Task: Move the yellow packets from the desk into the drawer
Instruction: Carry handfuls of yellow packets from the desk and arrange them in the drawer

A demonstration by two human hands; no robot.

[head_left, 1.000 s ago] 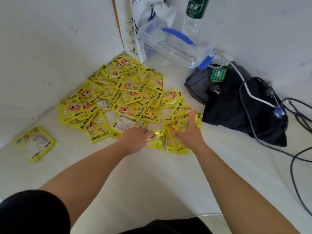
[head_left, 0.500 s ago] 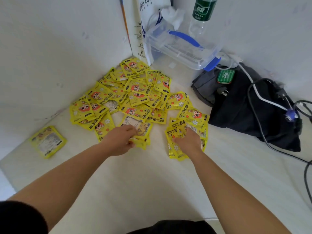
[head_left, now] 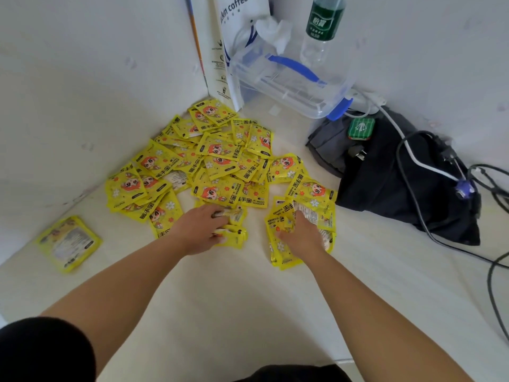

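Note:
Several yellow hand-warmer packets (head_left: 214,158) lie spread in the desk's back corner. One packet (head_left: 67,242) lies apart at the left edge. My left hand (head_left: 202,228) is closed on a small bunch of packets (head_left: 234,230) at the front of the pile. My right hand (head_left: 298,234) presses down on and grips another stack of packets (head_left: 311,213) to the right. The drawer is not in view.
A clear plastic box (head_left: 292,84) with blue handle stands at the back, beside a white paper bag (head_left: 234,37) and a green-labelled bottle (head_left: 322,26). A black bag (head_left: 391,175) with cables (head_left: 429,166) lies right. White walls close the corner.
My left hand moved left from the right-hand stack and closed on packets at the pile's front. The right hand stayed on its stack. The camera view shifted slightly.

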